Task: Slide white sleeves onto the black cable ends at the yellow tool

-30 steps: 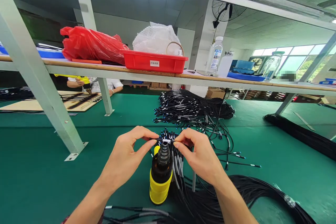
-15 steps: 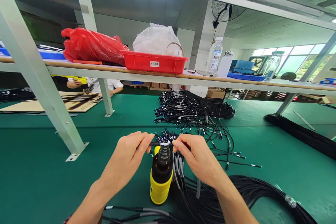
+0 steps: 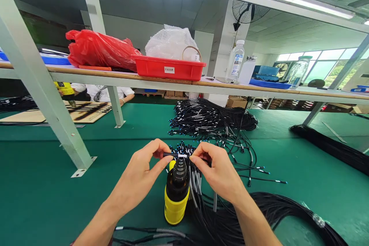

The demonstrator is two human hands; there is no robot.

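A black cable with a white sleeve on it is stretched level just above the nozzle of a yellow and black heat gun, which stands upright on the bench. My left hand pinches the cable's left end between thumb and fingers. On the other side of the white sleeve, my right hand grips the cable with thumb and forefinger. Behind and right of the heat gun, a bundle of cables with grey sleeves runs towards me, partly hidden by my right hand.
A large heap of black cables lies farther back on the green bench. More cables lie at right. Overhead, a shelf carries a red tray and a bottle. At far left a co-worker holds another heat gun.
My left fingers have shifted on the cable, and its black end now shows between thumb and forefinger. The co-worker's heat gun has moved left. A second ceiling light is lit.
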